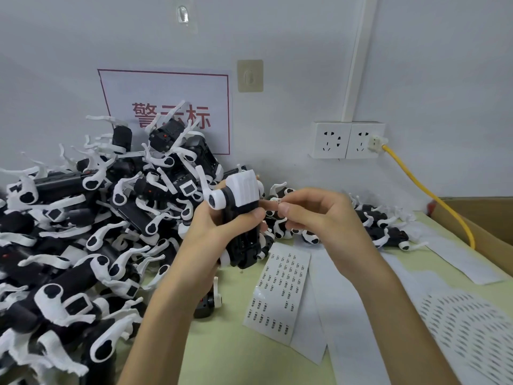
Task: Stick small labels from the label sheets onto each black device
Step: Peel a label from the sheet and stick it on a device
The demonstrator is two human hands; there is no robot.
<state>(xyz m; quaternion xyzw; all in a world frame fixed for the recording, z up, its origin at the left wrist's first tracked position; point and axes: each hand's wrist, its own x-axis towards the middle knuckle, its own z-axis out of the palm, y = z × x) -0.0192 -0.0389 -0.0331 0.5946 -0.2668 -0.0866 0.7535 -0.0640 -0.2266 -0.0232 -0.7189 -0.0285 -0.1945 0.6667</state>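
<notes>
Centrally, left hand [219,232] grips a black device [245,240] with ribbed white wrap [244,187]; at three o'clock, right hand [319,218] pinches a tiny label [274,200].

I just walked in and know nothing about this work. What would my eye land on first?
Most striking is the heap of black devices wrapped in white strips, piled on the left of the table against the wall. In the middle, the left hand grips one black device while the right hand pinches a small label beside it, above a label sheet.
</notes>
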